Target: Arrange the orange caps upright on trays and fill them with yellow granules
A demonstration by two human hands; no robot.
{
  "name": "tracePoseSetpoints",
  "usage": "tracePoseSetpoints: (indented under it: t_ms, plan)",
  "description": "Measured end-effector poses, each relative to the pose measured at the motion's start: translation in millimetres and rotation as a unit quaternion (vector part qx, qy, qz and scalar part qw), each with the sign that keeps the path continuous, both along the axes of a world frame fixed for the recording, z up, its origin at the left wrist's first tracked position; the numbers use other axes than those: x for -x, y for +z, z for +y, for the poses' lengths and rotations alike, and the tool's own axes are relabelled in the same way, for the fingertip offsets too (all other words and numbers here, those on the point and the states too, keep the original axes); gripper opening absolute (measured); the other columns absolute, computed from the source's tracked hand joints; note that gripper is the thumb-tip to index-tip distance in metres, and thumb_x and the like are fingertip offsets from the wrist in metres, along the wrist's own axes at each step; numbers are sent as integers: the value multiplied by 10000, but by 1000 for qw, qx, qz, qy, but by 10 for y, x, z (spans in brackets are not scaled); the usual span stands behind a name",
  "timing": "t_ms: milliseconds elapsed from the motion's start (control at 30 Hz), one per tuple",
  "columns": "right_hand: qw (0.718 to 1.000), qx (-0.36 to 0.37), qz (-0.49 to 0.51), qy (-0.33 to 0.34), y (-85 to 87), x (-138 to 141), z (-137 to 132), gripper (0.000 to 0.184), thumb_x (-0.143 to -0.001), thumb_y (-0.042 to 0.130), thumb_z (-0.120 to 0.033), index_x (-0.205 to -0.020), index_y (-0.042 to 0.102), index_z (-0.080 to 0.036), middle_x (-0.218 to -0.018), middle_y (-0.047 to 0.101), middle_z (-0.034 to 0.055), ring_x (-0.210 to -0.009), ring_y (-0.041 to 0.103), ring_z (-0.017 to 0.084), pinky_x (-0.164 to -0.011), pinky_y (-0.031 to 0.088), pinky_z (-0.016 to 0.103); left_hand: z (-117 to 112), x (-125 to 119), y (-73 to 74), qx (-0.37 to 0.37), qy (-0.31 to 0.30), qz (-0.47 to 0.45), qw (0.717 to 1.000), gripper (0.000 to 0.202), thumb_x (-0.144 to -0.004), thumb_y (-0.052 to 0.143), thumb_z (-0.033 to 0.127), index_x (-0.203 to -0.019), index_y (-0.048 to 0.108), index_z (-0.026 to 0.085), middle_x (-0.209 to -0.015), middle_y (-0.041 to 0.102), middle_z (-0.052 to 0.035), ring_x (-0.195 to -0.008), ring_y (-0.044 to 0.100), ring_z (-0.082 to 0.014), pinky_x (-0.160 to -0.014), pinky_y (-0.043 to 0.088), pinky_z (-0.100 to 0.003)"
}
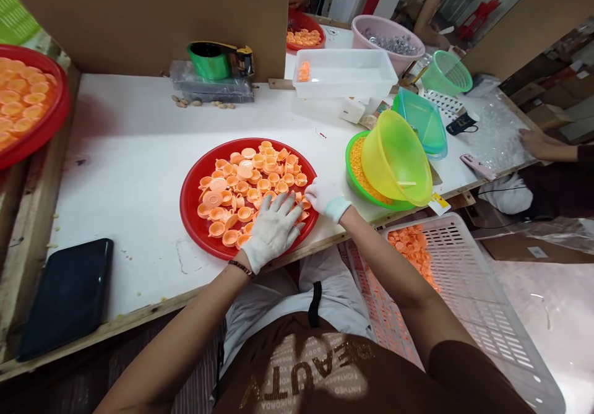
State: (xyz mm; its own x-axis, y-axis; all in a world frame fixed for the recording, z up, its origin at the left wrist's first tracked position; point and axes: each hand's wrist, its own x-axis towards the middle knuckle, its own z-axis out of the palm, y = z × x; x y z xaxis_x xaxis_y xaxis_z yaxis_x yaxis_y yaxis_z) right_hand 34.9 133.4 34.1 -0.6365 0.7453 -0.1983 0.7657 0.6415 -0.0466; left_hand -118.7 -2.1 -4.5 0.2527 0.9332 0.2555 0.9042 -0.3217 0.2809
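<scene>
A round red tray [189, 219] lies on the white table with many small orange plastic toy cups [244, 214] in it, and several flat orange discs [212, 199] among them. My left hand [275, 225], in a white glove, lies over the front right part of the tray, palm down on the cups with its fingers spread. At the tray's right edge is my right hand [325, 197], also gloved, its fingers curled around the rim. Whether a cup is under its fingertips I cannot make out.
Right of the tray, a yellow bowl [394, 157] tilts on a green basin of small yellow-orange pieces [359, 166]. A white crate [477, 290] holding orange parts stands below the table's right edge. Behind are a white bin [346, 73] and a tape roll [208, 64]. A co-worker's hand [538, 145] is at right.
</scene>
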Motion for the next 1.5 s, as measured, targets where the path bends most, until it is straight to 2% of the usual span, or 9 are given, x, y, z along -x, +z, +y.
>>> tracePoseSetpoints:
  t_ms: [167, 333, 500, 700, 767, 967, 1133, 1300, 1500]
  plan:
    - [998, -39, 6, -38, 83, 171, 146, 317, -1008, 530, -197, -1283, 689, -191, -1228, 615, 137, -1059, 557, 246, -888, 427, 342, -20, -5, -21, 10, -13, 10, 1000, 430, -1023, 450, 428, -1305, 645, 169, -1464, 595, -175, -1351, 521, -366, -1179, 334, -616]
    - [999, -31, -11, -28, 128, 232, 120, 245, -991, 563, -235, -1111, 769, -182, -1181, 622, 155, -1039, 567, 266, -853, 421, 361, 121, 46, 58, 21, 16, 3, 1000, 330, -997, 454, 259, -1240, 659, 169, -1382, 639, -157, -1235, 583, -320, -1070, 442, -502]
    - [999, 4, -44, 10, 138, 83, 1, 210, -984, 607, -276, -983, 793, -177, -1010, 663, 120, -938, 612, 229, -815, 431, 334, 483, 3, 28, 53, 44, -12, 998, 223, -963, 491, 187, -1045, 698, 171, -1069, 716, -124, -975, 650, -267, -867, 501, -425]
    - [998, -37, 6, 48, 51, 248, 193, 341, -1052, 459, -241, -1297, 697, -250, -1186, 669, 100, -1003, 637, 211, -807, 439, 311, 536, 37, -49, 69, 121, -31, 990, 180, -999, 525, 217, -1048, 681, 143, -883, 695, -37, -829, 654, -177, -892, 524, -391]
    - [997, -49, -7, 67, 16, 335, 260, 334, -1044, 470, -243, -1270, 716, -256, -1204, 665, 110, -1021, 634, 227, -801, 434, 324, 515, 57, -59, 65, 151, -31, 986, 203, -1003, 514, 220, -1099, 675, 142, -852, 690, -31, -788, 647, -179, -885, 520, -396]
    - [993, 1, -50, 111, 67, 187, 291, 269, -1022, 545, -319, -1089, 790, -229, -1097, 691, 100, -1001, 639, 240, -828, 433, 338, 532, 96, -70, 37, 166, -32, 985, 215, -970, 483, 212, -1016, 692, 200, -937, 720, -88, -858, 663, -242, -870, 444, -416]
    - [998, -40, -25, 36, 146, 232, 362, 330, -1040, 498, -292, -1271, 726, -230, -1217, 659, 130, -1060, 632, 242, -860, 454, 333, 618, 133, -1, 12, 172, -8, 985, 249, -950, 483, 237, -1067, 699, 197, -1122, 689, -138, -1003, 638, -309, -897, 398, -473]
    - [997, -33, -63, 25, 123, 268, 391, 295, -1013, 521, -296, -1146, 774, -222, -1228, 652, 143, -1048, 640, 269, -849, 459, 360, 636, 195, 52, 38, 134, 5, 990, 246, -965, 503, 325, -906, 711, 208, -1011, 719, -102, -966, 649, -298, -899, 400, -467]
    - [997, -14, -62, 40, 176, 193, 420, 297, -1012, 550, -331, -1218, 746, -247, -1192, 683, 98, -1076, 646, 245, -890, 451, 329, 882, 190, 154, 73, 181, 0, 981, 324, -979, 469, 320, -1177, 663, 153, -1146, 711, -156, -1027, 665, -315, -889, 426, -451]
